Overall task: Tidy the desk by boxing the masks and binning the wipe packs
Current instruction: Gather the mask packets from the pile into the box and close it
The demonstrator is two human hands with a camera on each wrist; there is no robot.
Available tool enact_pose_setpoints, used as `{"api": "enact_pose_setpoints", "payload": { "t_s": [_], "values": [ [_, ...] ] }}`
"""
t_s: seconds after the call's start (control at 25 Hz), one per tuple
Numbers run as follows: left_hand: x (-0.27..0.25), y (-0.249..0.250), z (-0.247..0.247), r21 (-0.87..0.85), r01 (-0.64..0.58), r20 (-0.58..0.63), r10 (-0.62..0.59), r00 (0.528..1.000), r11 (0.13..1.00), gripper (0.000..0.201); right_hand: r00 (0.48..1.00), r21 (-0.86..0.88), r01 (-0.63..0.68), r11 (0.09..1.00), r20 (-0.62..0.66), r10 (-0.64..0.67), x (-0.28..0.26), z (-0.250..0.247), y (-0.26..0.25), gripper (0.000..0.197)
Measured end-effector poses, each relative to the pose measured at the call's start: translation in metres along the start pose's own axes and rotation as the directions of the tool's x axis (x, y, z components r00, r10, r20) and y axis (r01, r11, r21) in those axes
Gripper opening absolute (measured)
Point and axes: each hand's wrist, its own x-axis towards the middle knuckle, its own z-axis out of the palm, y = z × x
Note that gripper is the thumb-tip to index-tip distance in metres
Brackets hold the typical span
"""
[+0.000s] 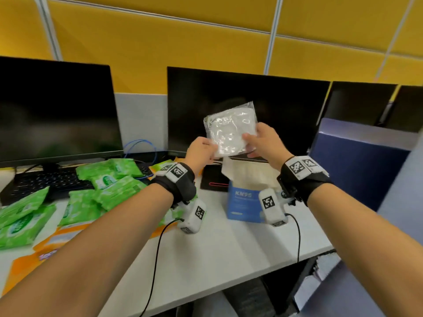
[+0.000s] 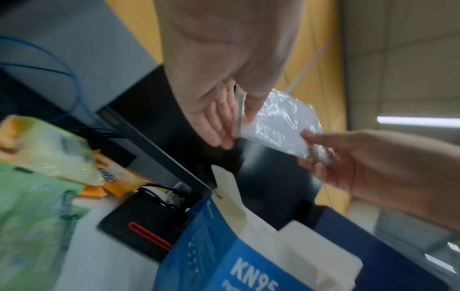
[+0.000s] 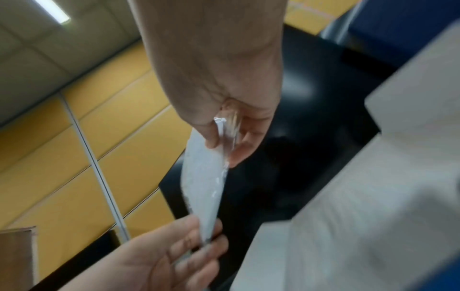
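A white mask in a clear plastic wrapper [image 1: 230, 129] [image 2: 281, 126] [image 3: 202, 183] is held up in the air in front of the middle monitor, above the blue KN95 box [image 1: 243, 202] [image 2: 224, 256] whose top flaps stand open. My left hand [image 1: 201, 151] [image 2: 224, 122] [image 3: 179, 250] pinches the wrapper's lower left edge. My right hand [image 1: 261, 140] [image 2: 323, 157] [image 3: 224, 137] pinches its right edge between thumb and fingers. Several green wipe packs [image 1: 103, 181] [image 2: 32, 216] lie in a heap on the desk at the left.
Two dark monitors [image 1: 247, 106] stand at the back, with a black keyboard [image 1: 43, 181] under the left one. Orange packs [image 1: 55, 243] lie near the front left. A dark blue partition [image 1: 357, 168] stands to the right, and the desk edge [image 1: 229, 287] runs along the front.
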Motion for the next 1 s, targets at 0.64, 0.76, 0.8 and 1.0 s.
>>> {"api": "enact_pose_setpoints", "payload": {
  "t_s": [0.64,0.76,0.8,1.0],
  "values": [
    [0.015,-0.02,0.136,0.746,-0.455,0.556,-0.078,0.827,0.487,0.046,0.995,-0.858,-0.083,0.507,-0.046,0.085,-0.02,-0.073,0.017,0.03],
    [0.014,-0.031,0.14,0.796,-0.477,0.532,-0.054,0.845,0.374,0.045,0.992,-0.897,-0.079,0.434,-0.027,0.124,-0.012,-0.069,0.013,0.029],
    [0.014,-0.032,0.14,0.8,-0.468,0.519,-0.039,0.854,0.376,0.043,0.988,-0.909,-0.076,0.41,-0.014,0.152,-0.009,-0.066,0.011,0.027],
    [0.016,-0.023,0.132,0.765,-0.396,0.462,-0.005,0.887,0.509,0.031,0.883,-0.953,0.042,0.3,0.176,0.436,-0.007,-0.031,0.046,0.035]
  ]
}}
